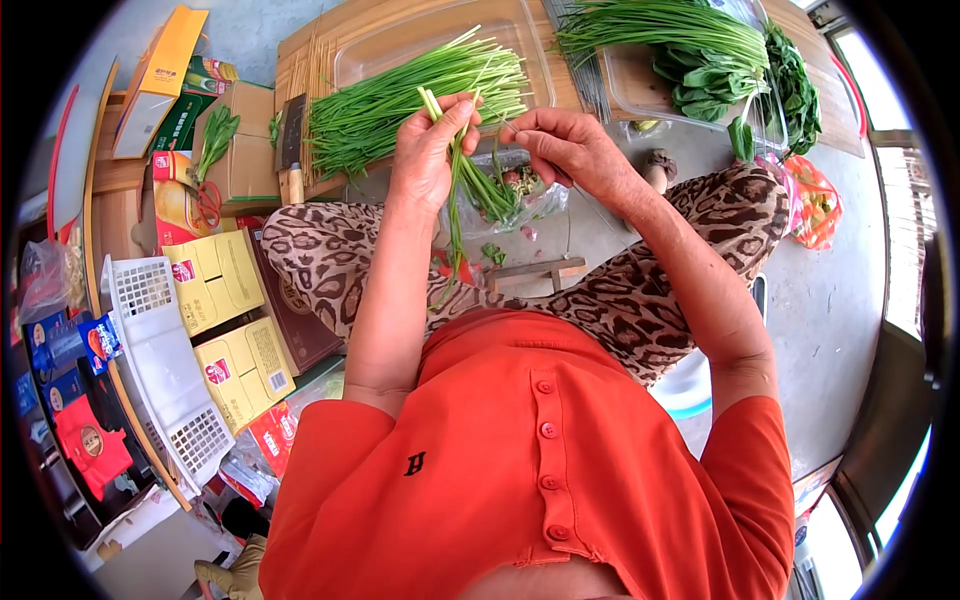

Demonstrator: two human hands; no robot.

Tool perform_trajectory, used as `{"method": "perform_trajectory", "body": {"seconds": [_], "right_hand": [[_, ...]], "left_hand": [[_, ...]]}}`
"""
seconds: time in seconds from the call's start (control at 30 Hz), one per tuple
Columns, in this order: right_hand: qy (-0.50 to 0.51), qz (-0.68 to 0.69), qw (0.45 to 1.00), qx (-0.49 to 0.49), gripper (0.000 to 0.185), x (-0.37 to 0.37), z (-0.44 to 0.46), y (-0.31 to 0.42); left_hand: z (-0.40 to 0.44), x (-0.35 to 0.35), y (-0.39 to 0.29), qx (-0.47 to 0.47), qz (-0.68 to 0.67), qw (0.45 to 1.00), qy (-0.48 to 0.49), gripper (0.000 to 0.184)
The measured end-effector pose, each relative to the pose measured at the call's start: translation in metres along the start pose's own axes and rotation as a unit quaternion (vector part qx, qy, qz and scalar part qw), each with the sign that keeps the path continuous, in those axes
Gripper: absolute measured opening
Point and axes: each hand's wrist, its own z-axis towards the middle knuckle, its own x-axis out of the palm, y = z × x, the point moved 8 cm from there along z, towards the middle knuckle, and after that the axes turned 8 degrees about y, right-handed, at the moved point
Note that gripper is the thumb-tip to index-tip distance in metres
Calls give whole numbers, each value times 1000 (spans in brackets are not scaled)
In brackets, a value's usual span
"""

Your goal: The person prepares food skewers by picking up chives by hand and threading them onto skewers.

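Observation:
My left hand [430,155] is closed around a small bunch of green stalks [482,190], whose cut ends stick up above the fingers and whose leaves hang down over my lap. To its right, my right hand [565,145] is pinched near the stalks, on what looks like a thin skewer or strand too fine to make out surely. Behind both hands a large pile of green stalks [400,105] lies on the wooden board [300,50]. Beneath the hands is a clear plastic bag [545,203] with scraps in it.
A cleaver [291,140] rests at the board's left end, near thin sticks. More stalks and leafy greens [700,75] fill a clear tray at the back right. Yellow boxes [218,283] and a white basket [165,350] stand left; a red bag [815,205] lies right.

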Motion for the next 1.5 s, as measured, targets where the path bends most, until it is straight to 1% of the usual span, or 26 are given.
{"method": "perform_trajectory", "body": {"seconds": [0.17, 0.33, 0.47, 0.63, 0.83, 0.97, 1.13, 1.5], "right_hand": [[0, -3, 1000, 1, 21, 0, 0, 1], [3, 3, 1000, -4, 20, 0, 0, -1], [0, -2, 1000, -7, 20, 1, -1, 3], [13, 25, 999, -19, 18, 1, 0, 0], [3, 12, 1000, -8, 20, 3, -1, 2], [10, 22, 1000, -13, 17, 2, -1, 3], [8, -2, 1000, -11, 20, 4, -3, 5], [15, 9, 1000, -2, 21, 5, -2, 1]], "left_hand": [[1, -2, 0, 2, 4, 1000, 5, 19], [2, -3, -6, 10, 52, 998, 19, 19], [2, -2, -8, 6, 51, 998, 29, 19], [1, -3, -8, 3, 62, 997, 39, 19], [1, -3, -9, -7, 70, 996, 45, 20], [2, -3, -8, -13, 72, 996, 50, 20], [1, -4, -5, -33, 53, 997, 55, 19], [-2, -3, -3, -51, 40, 996, 60, 18]]}}
